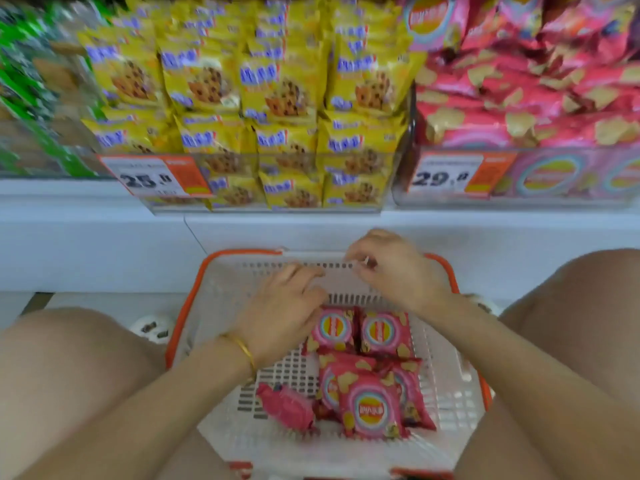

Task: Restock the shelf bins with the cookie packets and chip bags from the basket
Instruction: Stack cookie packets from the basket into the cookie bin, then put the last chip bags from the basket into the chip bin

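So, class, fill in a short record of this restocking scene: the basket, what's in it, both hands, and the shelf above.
basket: white, orange rim
contents: pink chip bags only; no cookie packets visible
left hand: over basket, fingers relaxed, nothing held
right hand: at far rim, fingers curled, grip unclear
shelf: yellow cookie packets centre, shelved chip bags right

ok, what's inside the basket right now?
Only pink chip bags show in the basket, several of them, mostly right of centre; nothing else is visible. The left hand covers part of its floor.
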Action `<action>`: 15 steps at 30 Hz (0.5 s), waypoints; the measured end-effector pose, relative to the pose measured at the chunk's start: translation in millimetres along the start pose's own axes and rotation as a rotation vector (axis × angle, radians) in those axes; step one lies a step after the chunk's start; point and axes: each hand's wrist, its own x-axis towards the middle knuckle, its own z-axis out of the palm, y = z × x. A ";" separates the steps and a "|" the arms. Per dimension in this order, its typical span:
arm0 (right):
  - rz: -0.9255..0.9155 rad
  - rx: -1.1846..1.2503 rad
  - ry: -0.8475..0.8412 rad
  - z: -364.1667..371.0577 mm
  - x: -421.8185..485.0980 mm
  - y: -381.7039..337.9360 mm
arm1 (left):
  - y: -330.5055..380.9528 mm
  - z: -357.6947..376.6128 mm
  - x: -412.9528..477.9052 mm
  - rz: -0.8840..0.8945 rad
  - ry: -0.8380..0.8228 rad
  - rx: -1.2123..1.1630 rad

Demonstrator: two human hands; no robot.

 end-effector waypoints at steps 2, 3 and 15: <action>0.103 -0.083 -0.286 29.9 -5.2 21.7 | -0.5 14.8 8.3 0.048 -0.201 0.017; 0.158 -0.111 -0.389 42.5 -7.9 32.1 | -0.5 17.7 14.0 0.065 -0.291 0.017; 0.421 -0.274 -1.205 152.1 -93.3 110.7 | 11.0 66.2 42.0 0.114 -0.541 0.094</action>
